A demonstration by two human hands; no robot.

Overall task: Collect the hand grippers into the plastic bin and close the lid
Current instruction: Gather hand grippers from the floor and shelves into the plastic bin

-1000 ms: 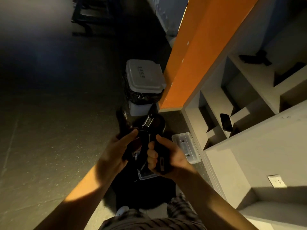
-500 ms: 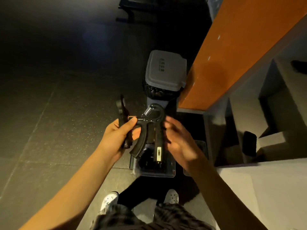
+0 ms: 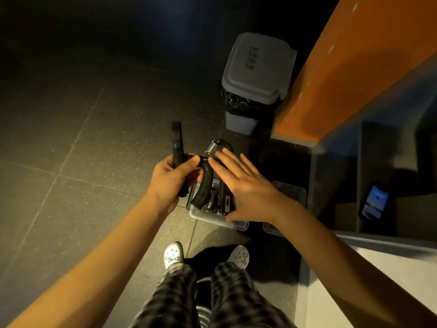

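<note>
Hand grippers in curled left hand, right hand flat

Bin: bare floor left of it; trash can beyond; lid and shelf unit just right; over its mouth, flat right hand and left hand holding a gripper.

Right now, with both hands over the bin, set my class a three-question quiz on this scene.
1. True or false: the left hand grips black hand grippers.
2. Pick one. The right hand is: A) clenched in a fist; B) open, fingers straight; C) out of view.
3. Short answer: is the lid on the clear plastic bin?

Key: 1 true. 2 B. 3 no, it lies beside the bin.
</note>
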